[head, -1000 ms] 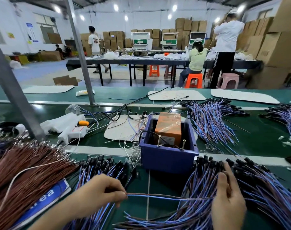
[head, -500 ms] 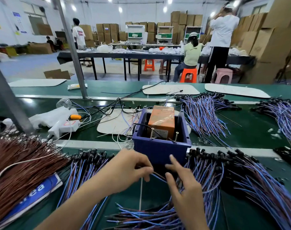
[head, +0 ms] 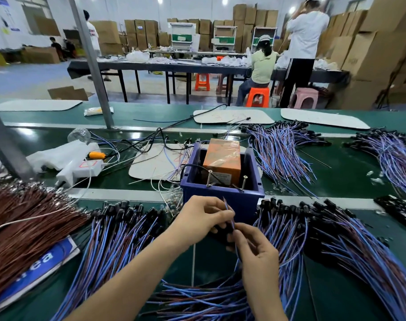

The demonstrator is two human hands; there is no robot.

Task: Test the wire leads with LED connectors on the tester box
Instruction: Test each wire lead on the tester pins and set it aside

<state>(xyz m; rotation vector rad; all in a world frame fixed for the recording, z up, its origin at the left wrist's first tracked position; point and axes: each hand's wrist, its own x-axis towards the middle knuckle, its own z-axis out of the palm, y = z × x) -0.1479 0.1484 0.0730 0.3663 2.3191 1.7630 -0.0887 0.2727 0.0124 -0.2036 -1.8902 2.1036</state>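
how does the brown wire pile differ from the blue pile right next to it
The brown wire pile is reddish-brown throughout with silvery tips; the blue wire pile mixes blue and brown leads ending in black connectors. The brown pile lies over a blue-and-white sheet; the blue pile lies on the green belt. Both fan out.

The tester box (head: 220,198) stands mid-frame on the counter (head: 350,177); just below it the left hand (head: 197,218) and right hand (head: 255,249) meet on a wire lead (head: 228,208); one lead bundle (head: 118,235) lies lower left, a second bundle (head: 336,239) lower right.
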